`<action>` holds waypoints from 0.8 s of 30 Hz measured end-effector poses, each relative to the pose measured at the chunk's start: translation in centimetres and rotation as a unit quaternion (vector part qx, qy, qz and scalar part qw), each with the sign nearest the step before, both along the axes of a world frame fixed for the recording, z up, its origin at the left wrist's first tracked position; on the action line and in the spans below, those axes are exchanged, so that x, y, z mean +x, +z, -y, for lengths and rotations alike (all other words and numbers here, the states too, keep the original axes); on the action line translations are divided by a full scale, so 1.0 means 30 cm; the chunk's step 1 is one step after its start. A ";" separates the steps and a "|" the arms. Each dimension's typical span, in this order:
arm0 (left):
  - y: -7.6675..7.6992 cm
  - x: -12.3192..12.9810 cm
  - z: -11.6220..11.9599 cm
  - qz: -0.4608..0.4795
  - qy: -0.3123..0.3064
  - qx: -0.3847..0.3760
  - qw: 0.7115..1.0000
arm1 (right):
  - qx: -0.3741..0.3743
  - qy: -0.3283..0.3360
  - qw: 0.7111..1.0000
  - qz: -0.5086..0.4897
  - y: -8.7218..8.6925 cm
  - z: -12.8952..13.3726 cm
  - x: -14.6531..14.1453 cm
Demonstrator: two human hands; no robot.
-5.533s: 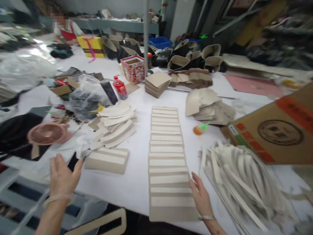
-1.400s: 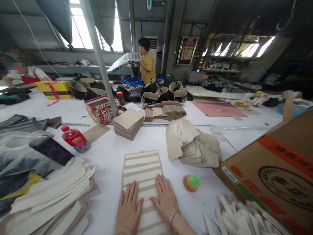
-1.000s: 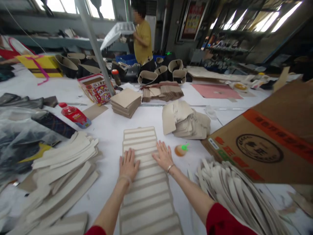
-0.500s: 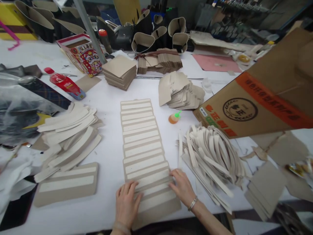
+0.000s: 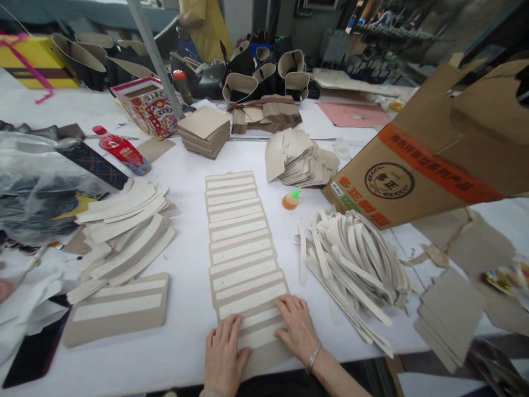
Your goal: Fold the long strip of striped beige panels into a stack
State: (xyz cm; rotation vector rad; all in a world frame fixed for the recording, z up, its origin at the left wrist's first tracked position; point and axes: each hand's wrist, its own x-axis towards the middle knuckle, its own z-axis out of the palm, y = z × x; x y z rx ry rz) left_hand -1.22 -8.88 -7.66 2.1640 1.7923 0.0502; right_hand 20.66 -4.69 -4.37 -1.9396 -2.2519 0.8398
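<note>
A column of overlapping grey-beige panels, each with pale strips across it, runs away from me over the white table. My left hand rests on the left edge of the nearest panel, fingers extended and thumb apart. On the opposite edge lies my right hand, a bracelet at its wrist, its fingers likewise stretched over the panel. Neither hand has anything wrapped in its fingers. To the right is a heap of long pale strips. Another striped panel lies at left below a pile of curved pale pieces.
A small bottle with a green nozzle stands beyond the strips. Farther back are a square stack of pieces and a fanned pile. A large cardboard box leans at right; a red bottle lies at left.
The camera view has tilted up slightly. Both hands appear a little lower in the picture, and my right hand has shifted a little inward along the near panel.
</note>
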 end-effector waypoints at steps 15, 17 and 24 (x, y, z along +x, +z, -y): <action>0.044 0.030 -0.039 0.045 0.044 -0.067 0.996 | 0.006 0.025 1.000 0.014 -0.028 -0.009 0.011; 0.059 0.037 -0.042 0.052 0.046 -0.072 0.995 | 0.009 0.027 0.999 0.018 -0.028 -0.009 0.009; 0.068 0.037 -0.045 0.073 0.046 -0.082 0.993 | 0.002 0.031 0.999 0.013 -0.027 -0.014 0.016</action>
